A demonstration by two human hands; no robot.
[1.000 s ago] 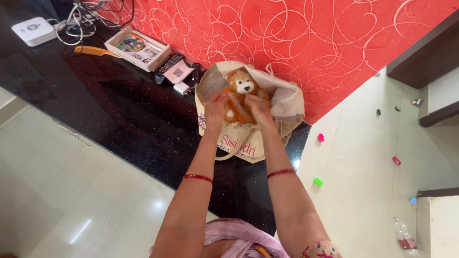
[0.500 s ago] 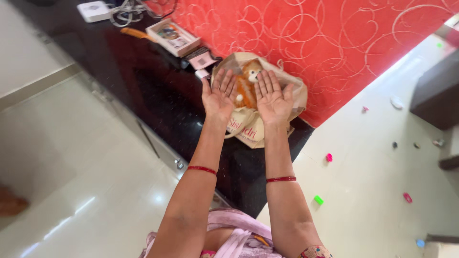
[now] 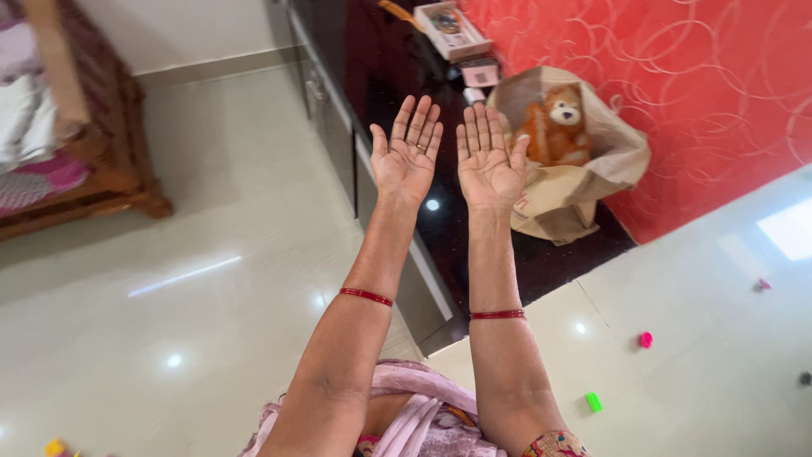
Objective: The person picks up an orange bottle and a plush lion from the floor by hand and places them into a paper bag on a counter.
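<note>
Your left hand (image 3: 408, 154) and right hand (image 3: 488, 161) are both raised side by side, palms up, fingers spread wide and holding nothing; the orange plush monkey toy (image 3: 554, 127) sits just beyond your right hand, inside the open beige cloth bag (image 3: 568, 199) on the glossy black counter (image 3: 385, 76). Judging by this, the toy is bagged and you've let go, so a next reach would mean bringing your right hand forward to the bag's rim

Plush toy's (image 3: 556, 125) lower body sunk inside the cloth bag (image 3: 584, 190); wooden bed (image 3: 63, 127) cut off at left edge.
</note>
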